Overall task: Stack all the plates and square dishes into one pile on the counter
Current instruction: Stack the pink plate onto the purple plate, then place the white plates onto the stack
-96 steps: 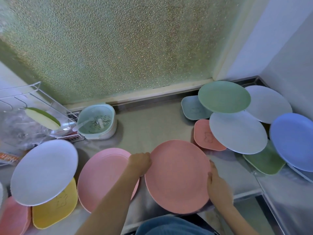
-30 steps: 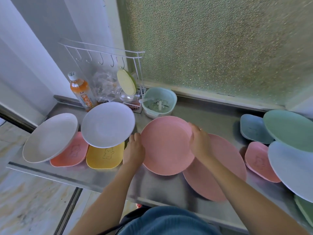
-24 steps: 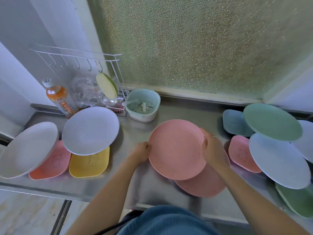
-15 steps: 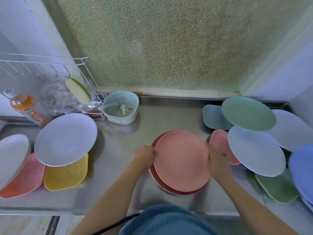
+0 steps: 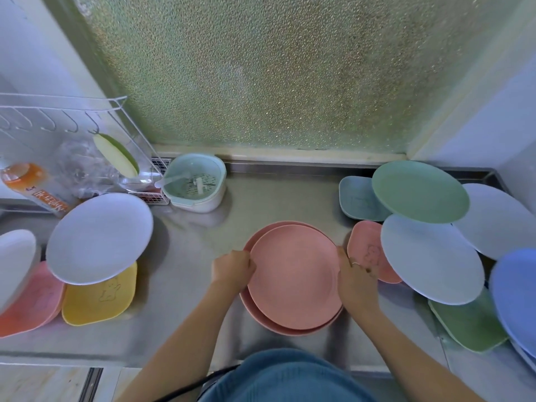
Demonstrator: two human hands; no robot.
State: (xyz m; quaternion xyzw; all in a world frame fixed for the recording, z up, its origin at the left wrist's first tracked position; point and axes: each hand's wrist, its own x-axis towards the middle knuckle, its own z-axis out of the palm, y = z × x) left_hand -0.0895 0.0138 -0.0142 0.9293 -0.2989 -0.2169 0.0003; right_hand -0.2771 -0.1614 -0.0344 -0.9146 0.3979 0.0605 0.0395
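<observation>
A pink round plate (image 5: 293, 274) lies on top of a second pink plate (image 5: 269, 322) in the middle of the steel counter (image 5: 179, 285). My left hand (image 5: 232, 271) grips the top plate's left rim and my right hand (image 5: 355, 281) grips its right rim. On the left, a white plate (image 5: 98, 237) rests over a yellow square dish (image 5: 98, 297) and a pink-orange square dish (image 5: 29, 309). On the right lie a green plate (image 5: 420, 191), a pale blue plate (image 5: 432, 258), a pink square dish (image 5: 368, 250) and a grey-blue square dish (image 5: 355, 198).
A mint strainer basket (image 5: 197, 181) stands at the back by the frosted window. A white wire rack (image 5: 66, 132) and a bottle (image 5: 32, 184) are at the back left. At the far right are a white plate (image 5: 499, 219), a blue plate (image 5: 516, 294) and a green square dish (image 5: 467, 323).
Both hands carried the left pink plate to the right and lowered it onto the other pink plate; the two are now nearly centred on each other.
</observation>
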